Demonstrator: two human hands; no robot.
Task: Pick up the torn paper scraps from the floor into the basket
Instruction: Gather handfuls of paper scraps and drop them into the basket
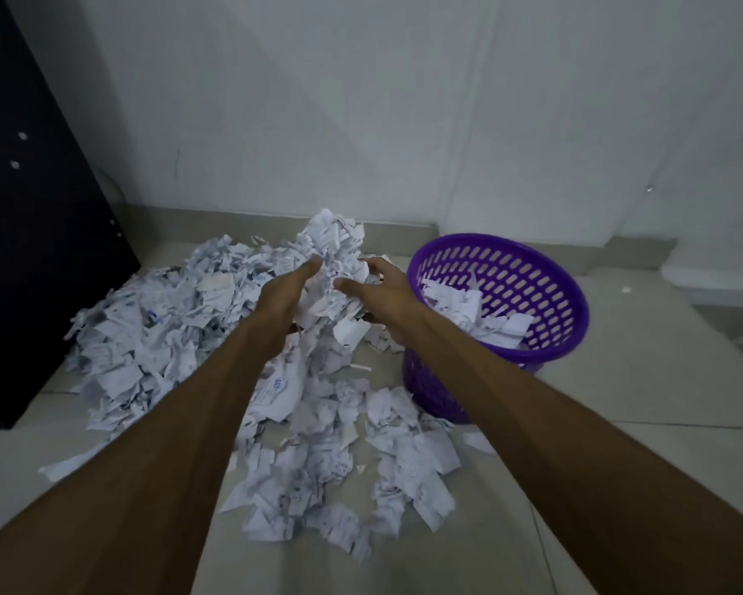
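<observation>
Dim, bluish light; soft focus, wide-angle bending at edges.

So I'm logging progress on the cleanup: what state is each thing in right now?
Purple basket: upright, partly filled with scraps.
Bundle of scraps: lifted, held between both hands.
Floor scraps: still heaped and scattered.
Left hand: holds bundle.
Right hand: holds bundle.

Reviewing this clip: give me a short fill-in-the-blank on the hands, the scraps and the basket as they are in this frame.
1. The left hand and right hand hold a bunch of scraps ____ them.
2. The basket is coloured ____.
3. The basket already holds some ____.
4. The pile of scraps lies on the ____.

Missing words: between; purple; scraps; floor
</observation>
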